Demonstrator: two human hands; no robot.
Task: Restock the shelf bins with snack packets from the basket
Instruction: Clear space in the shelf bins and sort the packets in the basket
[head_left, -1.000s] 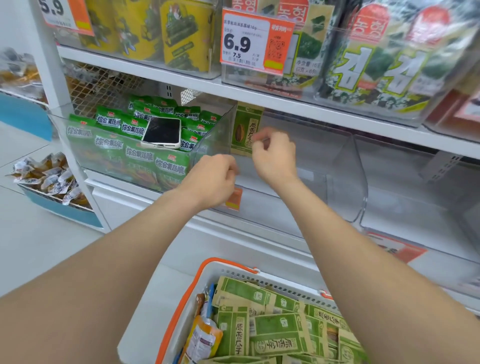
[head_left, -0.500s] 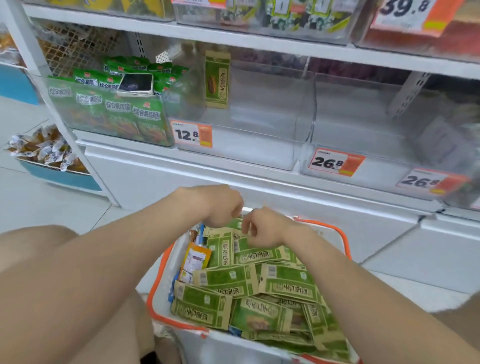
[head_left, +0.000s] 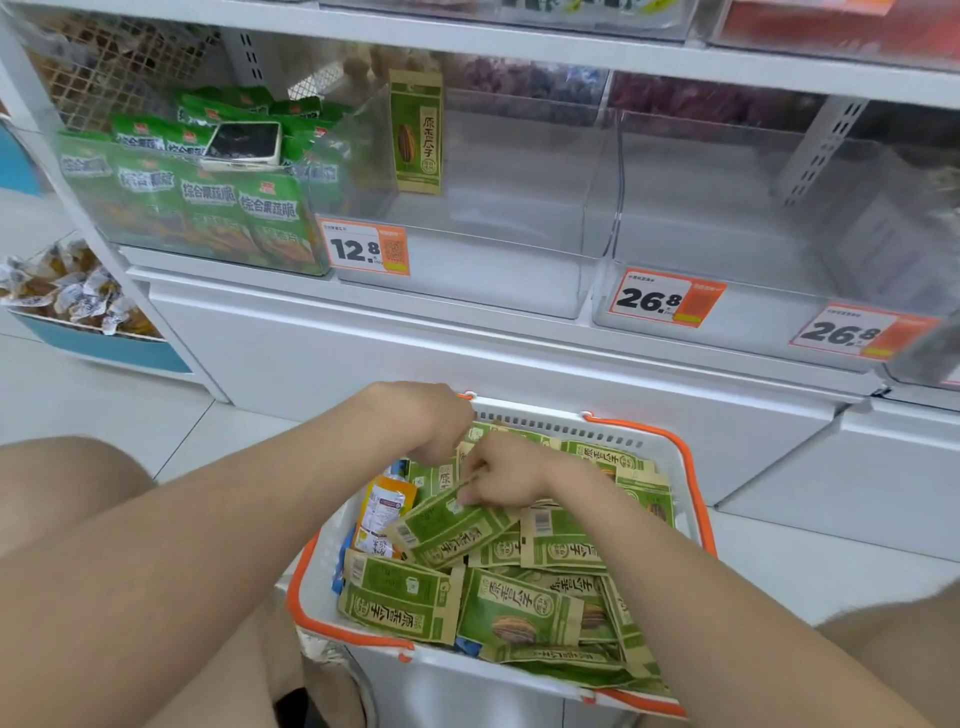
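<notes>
Both hands are down in the basket, near centre: white, with an orange rim. It holds a pile of green snack packets lying flat and overlapping.

Right hand: fingers curled, thumb and fingertips pinching the far end of the top packet, which lies tilted across the pile.

Left hand: just left of the right hand, close to touching it. Its fingers are bent down into the pile with the tips hidden, so it's unclear whether they hold anything.

An orange pouch leans at the basket's left side.

On the far shelf:
- The clear middle bin carries a 12.8 tag. One upright packet stands against its left wall.
- The left bin is full of bright green bags, with a phone lying on top.
- The right bin carries a 26.8 tag; its contents are too blurred to read.

Far left, low down, is a blue tray of wrapped sweets.
</notes>
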